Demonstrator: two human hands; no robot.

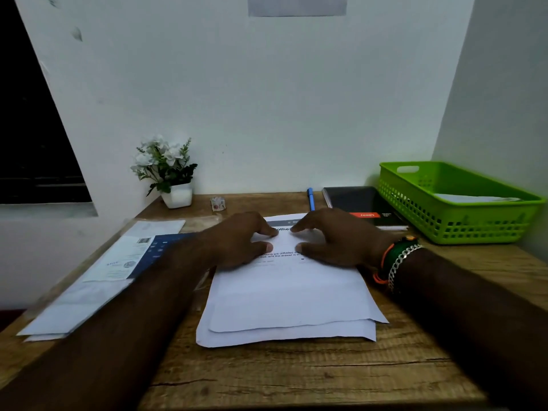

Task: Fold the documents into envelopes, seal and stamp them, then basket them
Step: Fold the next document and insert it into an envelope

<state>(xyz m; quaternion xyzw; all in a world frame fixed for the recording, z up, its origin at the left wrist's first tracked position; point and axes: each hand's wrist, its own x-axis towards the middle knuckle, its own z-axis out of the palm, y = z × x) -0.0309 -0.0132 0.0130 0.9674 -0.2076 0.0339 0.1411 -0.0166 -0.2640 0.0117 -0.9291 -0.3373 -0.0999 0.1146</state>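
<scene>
— Where are the papers?
— Stacked mid-counter (296, 375), the top sheet (284, 292) folded up on itself.
— And the hands?
— Left hand (237, 241) and right hand (335, 238) lie open, palms down, fingertips pressing the sheet's far part, gripping nothing.
— The basket?
— Green basket (456, 221) far right, paper inside. Envelopes (98, 280) lie left.

Documents (290, 304) lie mid-desk (296, 375), envelopes (98, 280) left, basket (456, 203) right.

Home desk nook, wooden desk (296, 375), potted flowers (167, 170), notebook (360, 204)
</scene>
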